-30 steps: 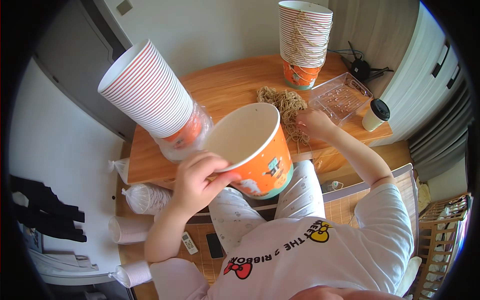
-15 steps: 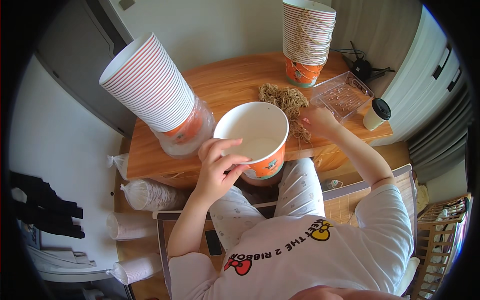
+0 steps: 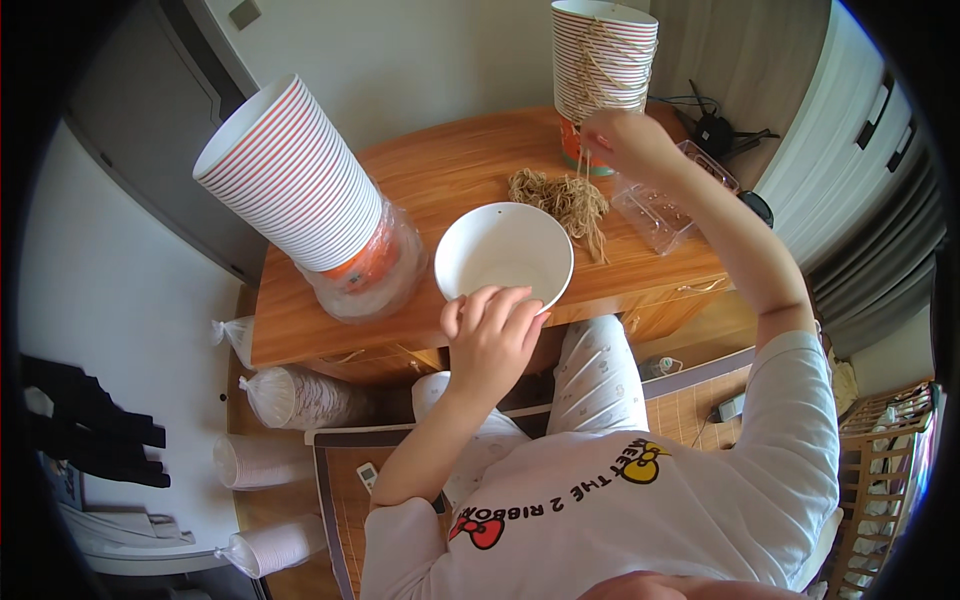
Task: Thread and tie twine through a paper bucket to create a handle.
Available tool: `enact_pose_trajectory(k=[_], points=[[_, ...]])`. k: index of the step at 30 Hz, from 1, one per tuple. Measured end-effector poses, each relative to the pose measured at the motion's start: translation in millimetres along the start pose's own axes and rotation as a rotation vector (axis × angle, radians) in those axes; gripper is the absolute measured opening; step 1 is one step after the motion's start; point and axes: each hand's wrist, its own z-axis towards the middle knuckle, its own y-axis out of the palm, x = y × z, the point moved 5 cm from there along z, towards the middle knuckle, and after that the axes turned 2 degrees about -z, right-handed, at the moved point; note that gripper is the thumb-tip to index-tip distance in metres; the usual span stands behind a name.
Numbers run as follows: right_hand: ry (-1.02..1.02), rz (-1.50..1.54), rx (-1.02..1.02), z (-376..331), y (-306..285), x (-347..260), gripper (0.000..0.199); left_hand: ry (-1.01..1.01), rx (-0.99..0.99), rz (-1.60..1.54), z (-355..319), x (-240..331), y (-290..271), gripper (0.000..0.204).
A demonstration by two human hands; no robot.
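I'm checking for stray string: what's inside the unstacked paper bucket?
Inside the paper bucket, only white walls and base show; the left hand hides part of the near side.

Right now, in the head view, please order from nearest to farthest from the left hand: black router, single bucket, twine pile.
1. Single bucket: touching the left hand.
2. Twine pile: beyond, rightward.
3. Black router: table's far right.

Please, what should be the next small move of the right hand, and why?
I would probably raise the right hand slightly, gently: the thin tan twine strand it holds runs down into the tangled tan twine heap, so it may not be free. The left hand holds the round, white-lined paper bucket at the near rim.
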Motion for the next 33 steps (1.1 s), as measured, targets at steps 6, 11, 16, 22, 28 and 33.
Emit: enact_pose_trajectory(k=[6, 11, 16, 22, 28, 33], points=[[-0.122, -0.107, 0.208, 29, -65, -14, 0.013, -0.015, 0.085, 0.036, -1, 14, 6, 0.023], [-0.074, -0.131, 0.460, 21, -115, -35, 0.012, 0.055, 0.144, -0.200, -18, 26, -8, 0.033], [-0.125, -0.016, 0.607, -29, -160, -83, 0.010, 0.080, -0.038, -0.612, -25, 41, -19, 0.035], [-0.281, 0.187, 0.300, -102, -119, -143, 0.017, -0.021, -0.148, -0.824, -27, 56, -20, 0.041], [-0.198, 0.576, 0.058, -172, -51, -173, 0.017, -0.288, -0.159, -1.028, -47, 58, -10, 0.027], [-0.134, 0.672, 0.074, -208, -30, -187, 0.014, -0.595, -0.159, -1.088, -85, 61, -3, 0.028]])
